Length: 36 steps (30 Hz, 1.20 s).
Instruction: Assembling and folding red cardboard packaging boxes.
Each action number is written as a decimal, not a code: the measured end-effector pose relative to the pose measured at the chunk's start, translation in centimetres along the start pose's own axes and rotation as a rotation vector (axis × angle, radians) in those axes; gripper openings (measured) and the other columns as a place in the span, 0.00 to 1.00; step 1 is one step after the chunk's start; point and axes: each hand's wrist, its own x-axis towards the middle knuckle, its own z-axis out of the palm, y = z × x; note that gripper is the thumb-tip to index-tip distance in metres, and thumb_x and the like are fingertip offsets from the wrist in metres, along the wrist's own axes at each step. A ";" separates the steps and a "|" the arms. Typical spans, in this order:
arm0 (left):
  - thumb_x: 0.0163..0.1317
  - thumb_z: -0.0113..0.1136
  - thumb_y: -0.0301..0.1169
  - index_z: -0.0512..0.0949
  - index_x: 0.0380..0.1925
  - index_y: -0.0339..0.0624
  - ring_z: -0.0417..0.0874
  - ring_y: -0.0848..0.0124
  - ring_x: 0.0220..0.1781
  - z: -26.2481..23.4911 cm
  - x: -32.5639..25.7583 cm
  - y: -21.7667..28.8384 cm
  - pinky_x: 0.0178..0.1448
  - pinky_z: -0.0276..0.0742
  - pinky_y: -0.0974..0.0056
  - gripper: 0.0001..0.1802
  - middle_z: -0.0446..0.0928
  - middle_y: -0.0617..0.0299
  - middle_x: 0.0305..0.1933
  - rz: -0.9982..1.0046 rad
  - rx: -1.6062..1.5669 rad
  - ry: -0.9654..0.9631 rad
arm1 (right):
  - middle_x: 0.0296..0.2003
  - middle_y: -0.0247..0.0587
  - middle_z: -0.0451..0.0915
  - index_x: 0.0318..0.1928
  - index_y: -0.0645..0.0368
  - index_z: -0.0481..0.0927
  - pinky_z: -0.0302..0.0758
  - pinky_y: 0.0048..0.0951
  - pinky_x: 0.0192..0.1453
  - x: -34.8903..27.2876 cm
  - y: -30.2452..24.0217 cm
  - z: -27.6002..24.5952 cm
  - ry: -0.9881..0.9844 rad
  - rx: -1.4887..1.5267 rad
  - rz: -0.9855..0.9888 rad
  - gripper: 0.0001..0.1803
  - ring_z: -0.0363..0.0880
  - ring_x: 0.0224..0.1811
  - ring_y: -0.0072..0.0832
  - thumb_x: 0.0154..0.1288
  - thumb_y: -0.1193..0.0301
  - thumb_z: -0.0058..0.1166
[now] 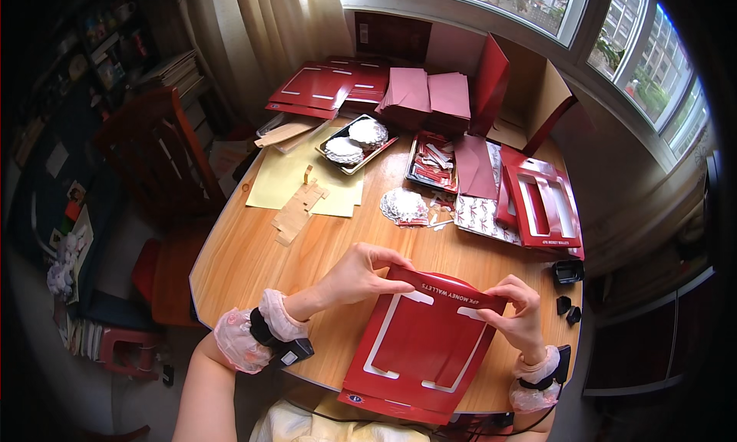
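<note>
A flat red printed card sleeve with white-edged cut slots is tilted up at the front edge of the table. My left hand pinches its top left corner between thumb and fingers. At the top right corner, my right hand grips the same sleeve the same way. Its lower edge reaches past the table edge toward me. Fabric cuffs and black straps with small devices are on both my wrists.
Beyond the sleeve lie a white lacy paper pile, a tray of red and white pieces and red window packs. Farther back are a black tray with white rounds, pink envelopes, an open box and yellow sheets.
</note>
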 end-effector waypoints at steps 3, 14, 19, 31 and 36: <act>0.56 0.73 0.25 0.83 0.42 0.32 0.84 0.73 0.48 0.2 0.0 -0.8 0.58 0.78 0.68 0.15 0.85 0.56 0.46 0.013 -0.075 -0.002 | 0.32 0.38 0.79 0.37 0.66 0.85 0.75 0.20 0.35 -0.1 0.2 0.0 -0.003 0.018 -0.009 0.13 0.79 0.32 0.22 0.48 0.80 0.71; 0.60 0.69 0.23 0.80 0.44 0.33 0.84 0.75 0.46 0.0 0.0 -0.4 0.53 0.82 0.69 0.13 0.84 0.59 0.43 -0.133 -0.130 -0.095 | 0.33 0.35 0.78 0.43 0.66 0.84 0.72 0.21 0.34 -0.2 0.5 0.4 -0.119 0.182 0.143 0.15 0.77 0.34 0.19 0.54 0.78 0.70; 0.59 0.69 0.24 0.80 0.43 0.31 0.84 0.75 0.44 1.0 -0.2 -0.5 0.50 0.82 0.70 0.13 0.84 0.58 0.42 -0.078 -0.116 -0.119 | 0.33 0.37 0.78 0.46 0.65 0.84 0.72 0.22 0.33 0.3 -1.5 1.3 -0.176 0.027 0.083 0.19 0.76 0.32 0.22 0.52 0.75 0.72; 0.59 0.70 0.27 0.81 0.46 0.34 0.84 0.75 0.48 0.9 -0.1 1.0 0.52 0.83 0.69 0.15 0.84 0.59 0.46 -0.038 0.167 -0.161 | 0.34 0.38 0.79 0.42 0.59 0.86 0.80 0.28 0.34 -0.1 -1.4 1.5 -0.181 -0.286 -0.176 0.19 0.82 0.30 0.30 0.49 0.68 0.74; 0.59 0.71 0.29 0.83 0.48 0.36 0.84 0.76 0.48 1.6 -0.4 1.7 0.50 0.82 0.71 0.17 0.85 0.59 0.45 -0.021 0.081 -0.239 | 0.35 0.37 0.80 0.39 0.58 0.87 0.80 0.28 0.34 -0.1 -1.6 1.9 -0.202 -0.193 -0.165 0.16 0.82 0.30 0.30 0.49 0.68 0.74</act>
